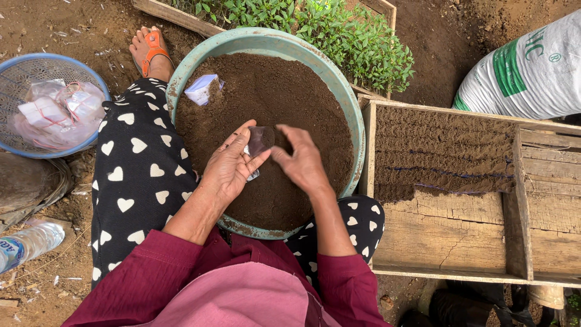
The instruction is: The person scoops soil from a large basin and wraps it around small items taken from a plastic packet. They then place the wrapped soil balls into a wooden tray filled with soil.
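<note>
A person sits on the bare ground with a wide green basin between the knees, filled nearly to the rim with dark soil. Over the middle of the soil, both hands meet on a small clear plastic bag packed with the same soil. The left hand cradles the bag from below and the side, its fingers curled around it. The right hand pinches the bag's upper edge between thumb and fingertips, so both hands are closed on the bag.

A second small plastic bag lies partly sunk in the soil near the basin's far left rim. On the ground to the left stands a blue mesh basket holding bundles of clear bags. A plastic bottle lies near the bottom left. To the right of the basin is a wooden tray, its far part filled with rows of soil-packed bags. Green seedlings grow in a box beyond the basin, and a white sack lies at the upper right.
</note>
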